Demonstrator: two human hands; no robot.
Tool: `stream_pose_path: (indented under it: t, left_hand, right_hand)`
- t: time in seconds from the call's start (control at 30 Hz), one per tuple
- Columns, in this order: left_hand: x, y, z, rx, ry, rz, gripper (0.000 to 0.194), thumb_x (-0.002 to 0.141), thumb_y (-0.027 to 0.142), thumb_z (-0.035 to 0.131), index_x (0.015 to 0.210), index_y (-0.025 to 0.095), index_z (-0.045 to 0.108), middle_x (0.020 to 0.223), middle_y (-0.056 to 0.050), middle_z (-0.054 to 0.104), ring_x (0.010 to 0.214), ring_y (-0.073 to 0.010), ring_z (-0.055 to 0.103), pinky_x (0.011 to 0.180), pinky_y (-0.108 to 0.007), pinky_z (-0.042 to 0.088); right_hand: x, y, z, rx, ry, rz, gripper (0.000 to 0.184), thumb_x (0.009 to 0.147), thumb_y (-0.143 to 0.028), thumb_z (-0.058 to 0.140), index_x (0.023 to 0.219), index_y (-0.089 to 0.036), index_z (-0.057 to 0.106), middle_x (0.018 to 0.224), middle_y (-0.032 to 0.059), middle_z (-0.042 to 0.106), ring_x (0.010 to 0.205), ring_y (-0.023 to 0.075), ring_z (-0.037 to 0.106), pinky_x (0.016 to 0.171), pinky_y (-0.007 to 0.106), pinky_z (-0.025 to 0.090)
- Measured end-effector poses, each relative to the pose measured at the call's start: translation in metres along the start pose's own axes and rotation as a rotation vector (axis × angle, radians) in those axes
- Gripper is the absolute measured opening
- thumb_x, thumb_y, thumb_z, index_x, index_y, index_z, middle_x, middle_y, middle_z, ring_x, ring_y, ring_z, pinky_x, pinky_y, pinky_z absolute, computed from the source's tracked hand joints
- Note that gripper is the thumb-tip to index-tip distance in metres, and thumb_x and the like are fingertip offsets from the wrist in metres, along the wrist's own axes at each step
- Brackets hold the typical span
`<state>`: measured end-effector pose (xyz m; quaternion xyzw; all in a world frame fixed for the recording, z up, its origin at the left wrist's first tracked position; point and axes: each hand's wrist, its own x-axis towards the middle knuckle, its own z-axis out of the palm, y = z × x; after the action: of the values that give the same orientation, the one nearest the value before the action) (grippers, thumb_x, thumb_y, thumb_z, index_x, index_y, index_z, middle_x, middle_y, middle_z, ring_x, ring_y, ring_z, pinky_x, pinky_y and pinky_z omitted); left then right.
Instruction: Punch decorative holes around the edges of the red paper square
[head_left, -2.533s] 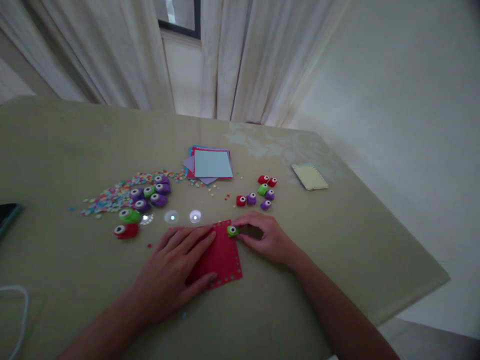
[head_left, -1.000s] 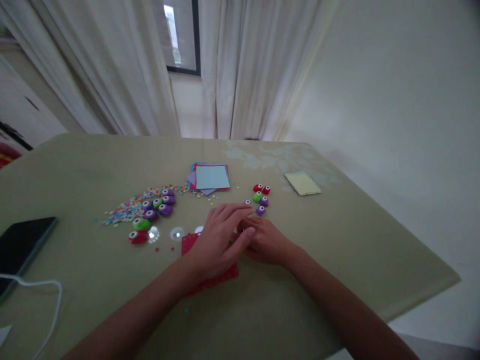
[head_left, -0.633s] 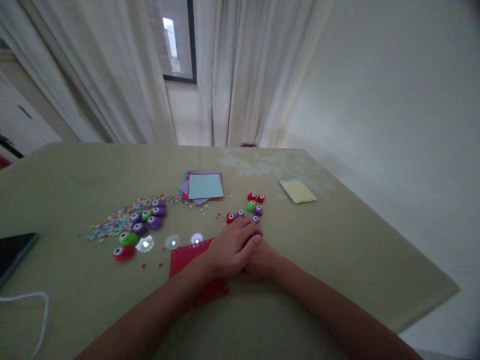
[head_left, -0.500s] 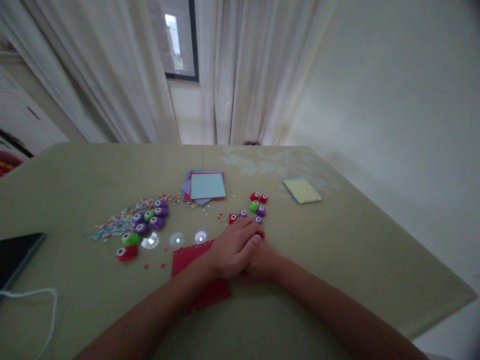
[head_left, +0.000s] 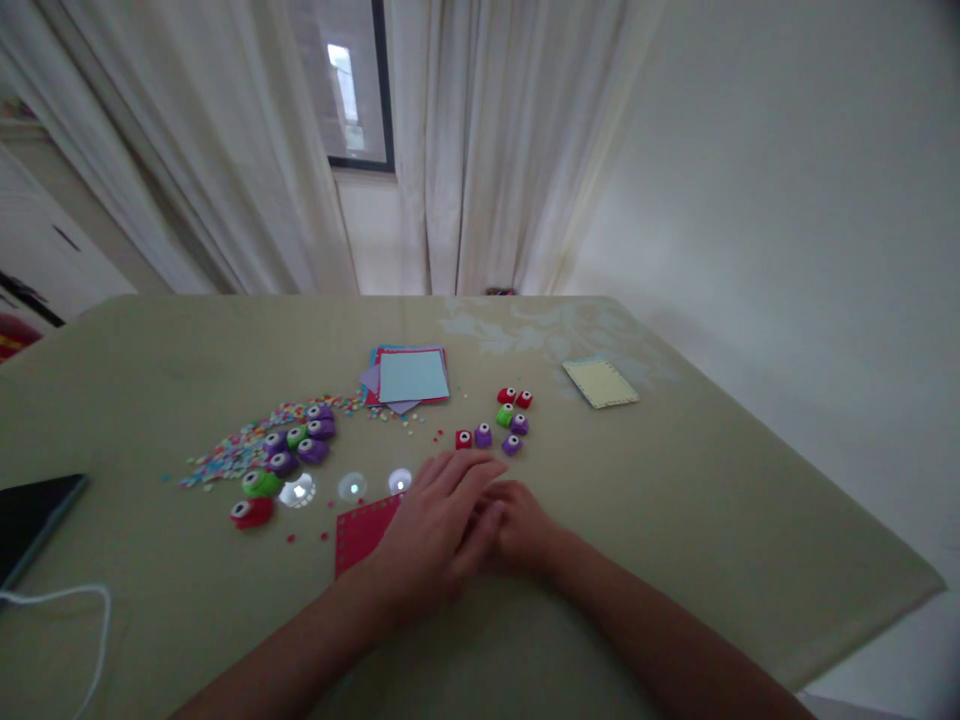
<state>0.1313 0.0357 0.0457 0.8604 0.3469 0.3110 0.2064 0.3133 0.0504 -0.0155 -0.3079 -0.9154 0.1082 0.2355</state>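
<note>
A red paper square (head_left: 360,530) with punched holes along its edge lies on the olive table (head_left: 675,500) in front of me. My left hand (head_left: 431,530) rests flat on the paper's right part, its fingers stretched out over my right hand (head_left: 525,530). My right hand is curled at the paper's right edge. The small green punch it gripped earlier is hidden under both hands.
Several small red, green and purple punches (head_left: 499,425) sit just beyond my hands. Bigger punches (head_left: 296,448) and paper confetti (head_left: 225,455) lie to the left. A coloured paper stack (head_left: 409,377), a yellow sheet (head_left: 600,382), a phone (head_left: 30,510) and a white cable (head_left: 67,610) are around.
My left hand moved from the paper's middle to lie on top of my right hand and the green punch. My view has risen and shifted slightly.
</note>
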Motion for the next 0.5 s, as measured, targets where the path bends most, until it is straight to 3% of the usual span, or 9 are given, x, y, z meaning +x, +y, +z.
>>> stream_pose_path:
  t: [0.1, 0.23, 0.5]
  left_hand:
    - [-0.048, -0.015, -0.011, 0.223, 0.041, -0.125, 0.036, 0.108, 0.031, 0.054, 0.143, 0.025, 0.063, 0.144, -0.012, 0.067, 0.130, -0.0320, 0.061, 0.111, -0.051, 0.049]
    - [-0.098, -0.044, -0.016, 0.432, 0.008, -0.153, 0.055, 0.105, 0.040, 0.062, 0.159, 0.029, 0.052, 0.156, -0.010, 0.064, 0.137, -0.0349, 0.059, 0.113, -0.055, 0.045]
    - [-0.103, -0.051, -0.015, 0.391, -0.003, -0.177, 0.052, 0.106, 0.040, 0.062, 0.156, 0.029, 0.057, 0.156, -0.008, 0.064, 0.135, -0.0341, 0.060, 0.115, -0.056, 0.045]
  right_hand:
    - [0.000, -0.007, -0.007, -0.150, 0.049, -0.065, 0.023, 0.109, -0.033, 0.057, 0.108, -0.019, 0.075, 0.075, 0.0061, 0.075, 0.062, 0.0198, 0.066, 0.061, 0.031, 0.050]
    - [0.006, -0.012, -0.012, -0.182, 0.130, -0.006, 0.022, 0.110, -0.038, 0.061, 0.113, -0.020, 0.074, 0.083, 0.0052, 0.077, 0.068, 0.0190, 0.068, 0.063, 0.030, 0.048]
    - [0.002, 0.001, -0.018, -0.113, 0.218, 0.249, 0.014, 0.104, -0.026, 0.064, 0.114, -0.020, 0.072, 0.098, 0.0089, 0.077, 0.083, 0.0221, 0.071, 0.075, 0.031, 0.056]
